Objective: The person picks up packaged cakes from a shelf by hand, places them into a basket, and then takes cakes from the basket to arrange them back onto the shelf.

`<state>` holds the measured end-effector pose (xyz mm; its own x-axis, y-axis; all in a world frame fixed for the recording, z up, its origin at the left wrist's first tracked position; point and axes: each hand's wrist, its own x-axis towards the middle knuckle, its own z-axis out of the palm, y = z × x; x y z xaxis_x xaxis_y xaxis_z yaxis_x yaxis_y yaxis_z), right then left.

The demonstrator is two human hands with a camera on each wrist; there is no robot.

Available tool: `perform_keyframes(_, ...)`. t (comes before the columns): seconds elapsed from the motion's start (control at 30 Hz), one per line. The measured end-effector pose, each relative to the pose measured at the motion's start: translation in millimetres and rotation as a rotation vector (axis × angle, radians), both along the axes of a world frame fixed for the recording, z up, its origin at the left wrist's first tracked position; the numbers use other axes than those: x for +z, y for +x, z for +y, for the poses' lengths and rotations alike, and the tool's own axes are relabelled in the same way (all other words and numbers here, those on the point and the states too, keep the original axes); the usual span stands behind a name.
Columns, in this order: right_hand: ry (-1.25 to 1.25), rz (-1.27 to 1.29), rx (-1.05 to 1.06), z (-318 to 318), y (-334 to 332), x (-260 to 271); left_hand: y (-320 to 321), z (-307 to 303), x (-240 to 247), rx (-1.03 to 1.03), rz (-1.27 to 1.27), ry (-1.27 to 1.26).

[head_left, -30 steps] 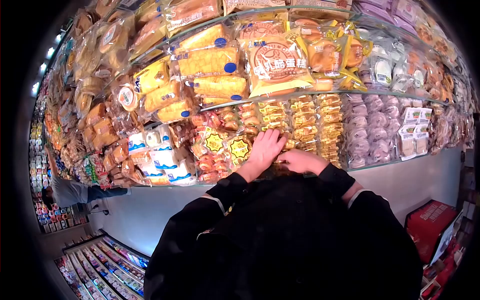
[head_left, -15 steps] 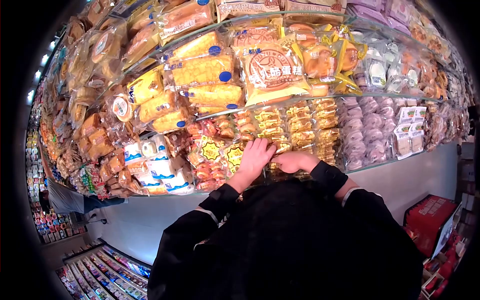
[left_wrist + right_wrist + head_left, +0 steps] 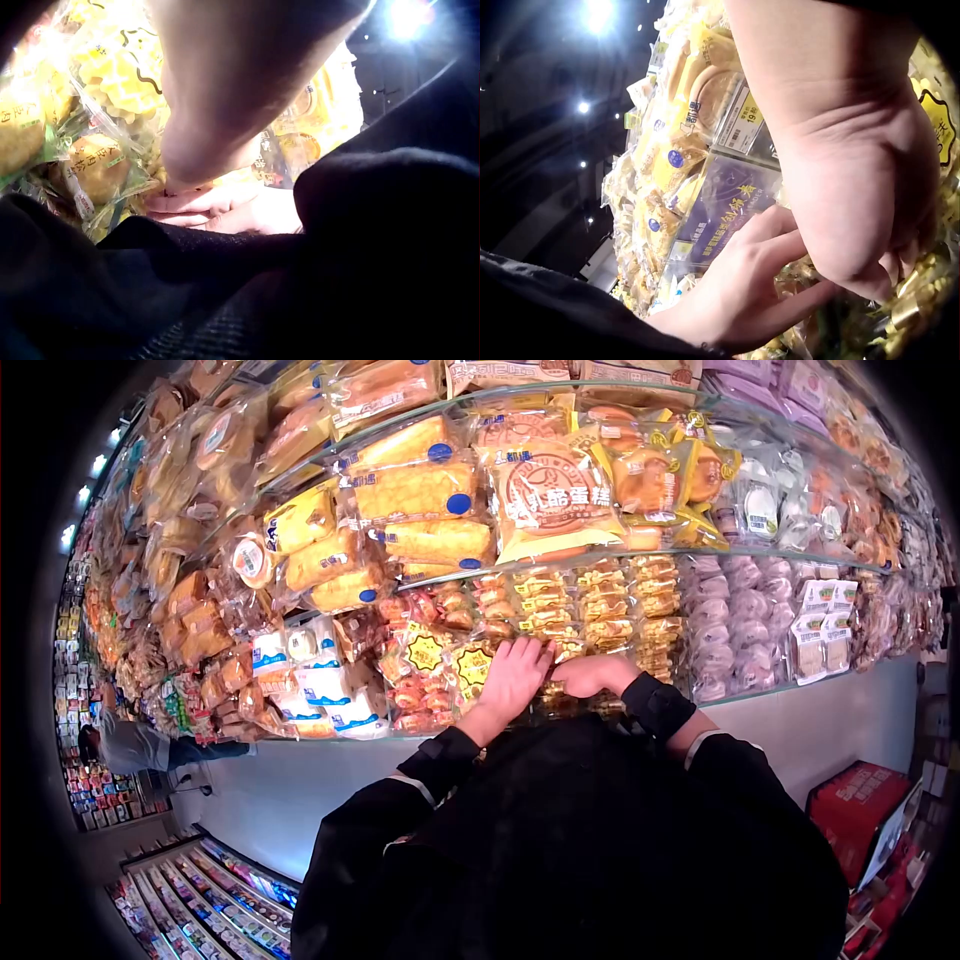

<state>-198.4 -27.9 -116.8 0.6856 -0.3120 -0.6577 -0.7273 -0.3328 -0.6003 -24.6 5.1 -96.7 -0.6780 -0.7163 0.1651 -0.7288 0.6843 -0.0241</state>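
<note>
Both hands reach into the lowest row of small wrapped pastries, close together. My left hand [image 3: 515, 678] lies over the packets beside a yellow starburst label [image 3: 471, 666], its fingers stretched forward. In the right wrist view, its fingers and thumb [image 3: 742, 281] extend toward the other hand. My right hand [image 3: 595, 675] is just to the right, fingers pointing left toward the left hand's fingertips. Gold-wrapped packets [image 3: 906, 311] lie under its fingertips, which bend beneath the palm. I cannot tell whether the right fingers pinch a packet; the palm hides their tips.
Above the hands runs a glass shelf edge [image 3: 640, 550] with large bagged cakes [image 3: 555, 495]. Purple-tinted packets [image 3: 740, 625] stand to the right, white-and-blue bags [image 3: 325, 680] to the left. A red box [image 3: 855, 815] stands low at right. Another person [image 3: 140, 745] is at far left.
The left hand has drawn back slightly toward the body and left, and the right hand stays close beside it. The head view dipped and returned slightly.
</note>
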Motion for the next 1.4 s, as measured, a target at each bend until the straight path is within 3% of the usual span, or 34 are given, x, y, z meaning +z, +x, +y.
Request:
perform_keyframes(0.03, 0.000, 0.001, 0.007, 2.7, -1.5, -0.9, 1.0, -0.2, 0.1, 0.004, 0.001, 0.000)
perform_keyframes(0.13, -0.069, -0.396, -0.061, 17.4, -16.5, -11.9, 2.6, -3.2, 2.4, -0.007, 0.023, 0.022)
perform_keyframes(0.17, -0.067, -0.397, -0.051, 13.6, -20.0, -16.5, 3.8, -3.1, 3.9, 0.004, 0.022, 0.021)
perform_keyframes(0.23, 0.187, -0.229, -0.175, -1.0, -18.5, 29.5, 5.2, -1.0, 10.4, -0.028, 0.090, 0.031)
perform_keyframes(0.3, 0.146, -0.165, -0.180, -7.7, -18.6, 4.3, 22.4, 0.6, 24.4, -0.041, 0.190, 0.057)
perform_keyframes(0.37, 0.152, -0.350, -0.314, -5.4, -21.0, -17.9, 46.1, 5.2, 38.2, 0.208, 0.322, 0.025)
perform_keyframes(0.47, 0.128, -0.340, -0.287, 4.0, -24.6, 0.3, 71.2, 15.6, 45.4, 0.516, 0.217, 0.079)
perform_keyframes(0.5, 0.104, -0.346, -0.254, 7.3, -26.6, 1.8, 71.9, 17.2, 43.4, 0.519, 0.217, 0.080)
perform_keyframes(0.63, 0.391, -0.377, -0.230, 17.2, -37.9, 2.3, 68.1, 24.0, 26.9, 0.609, 0.115, 0.032)
perform_keyframes(0.83, 0.321, -0.461, -0.355, 48.0, -43.2, 5.4, 75.0, 22.5, 23.2, 0.432, 0.298, 0.008)
perform_keyframes(0.97, 0.328, -0.459, -0.455, 61.0, -46.2, 20.0, 82.9, 37.6, 39.9, 0.460, 0.481, 0.396)
perform_keyframes(1.03, 0.218, -0.629, -0.615, 67.4, -49.0, 29.9, 73.6, 42.9, 62.9, 0.374, 0.426, 0.345)
perform_keyframes(1.07, 0.220, -0.703, -0.754, 72.1, -49.3, 30.6, 63.1, 43.9, 75.1, 0.268, 0.382, 0.376)
perform_keyframes(1.1, 0.221, -0.704, -0.762, 73.4, -53.5, 32.3, 51.0, 45.5, 86.9, 0.165, 0.338, 0.406)
perform_keyframes(1.2, 0.506, -0.360, -0.651, 67.6, -64.9, 39.1, -2.4, 36.3, 87.1, -0.153, 0.297, 0.375)
perform_keyframes(1.23, 0.506, -0.364, -0.659, 73.2, -68.4, 38.0, -22.3, 30.9, 90.0, -0.234, 0.262, 0.396)
perform_keyframes(1.3, 0.682, -0.600, -1.078, 89.6, -79.0, 30.0, -53.7, 18.1, 85.9, -0.333, 0.269, 0.441)
perform_keyframes(1.37, 0.808, -0.815, -1.354, 96.4, -89.4, 14.4, -76.1, 6.9, 74.6, -0.222, 0.624, 0.529)
perform_keyframes(1.4, 0.884, -0.767, -1.399, 93.1, -96.8, 3.9, -84.3, 0.0, 62.3, -0.106, 0.661, 0.627)
